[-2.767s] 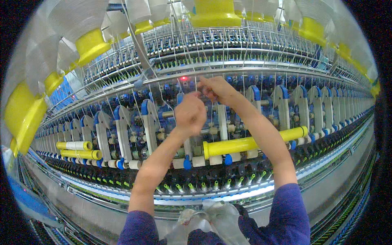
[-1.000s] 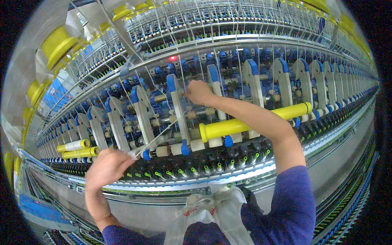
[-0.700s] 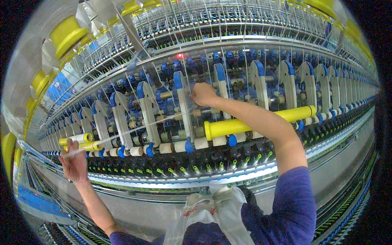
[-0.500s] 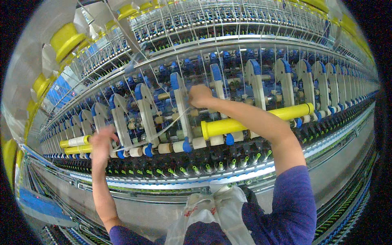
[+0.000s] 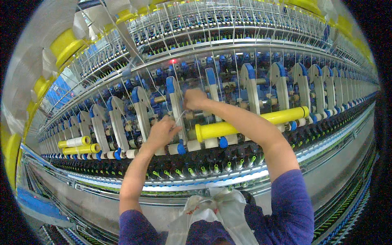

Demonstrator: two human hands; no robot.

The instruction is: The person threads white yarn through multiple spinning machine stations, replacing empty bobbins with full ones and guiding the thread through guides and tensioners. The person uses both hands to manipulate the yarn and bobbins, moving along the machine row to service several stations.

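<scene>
A short white strand of roving (image 5: pixel 181 117) runs between my two hands, in front of a grey drafting arm (image 5: pixel 176 102) with a blue top. My right hand (image 5: pixel 195 99) is closed on the strand's upper end, just right of that arm. Lower and to the left, my left hand (image 5: pixel 162 131) has its fingers curled at the strand's lower end, thumb standing off a little. Below my right forearm, a yellow tube (image 5: pixel 253 123) lies across the rollers. What sits behind my right fist is hidden.
Two more yellow tubes (image 5: pixel 80 149) lie on the spinning frame at left, one with white wound on it. Blue-topped arms (image 5: pixel 284 85) stand in a row both ways. Below run green-tipped spindles (image 5: pixel 216 168). Yellow-ended bobbins (image 5: pixel 67 45) hang at upper left.
My left hand has moved right and slightly up, close to my right hand. The long strand between them is now short. A red light shows on the machine behind.
</scene>
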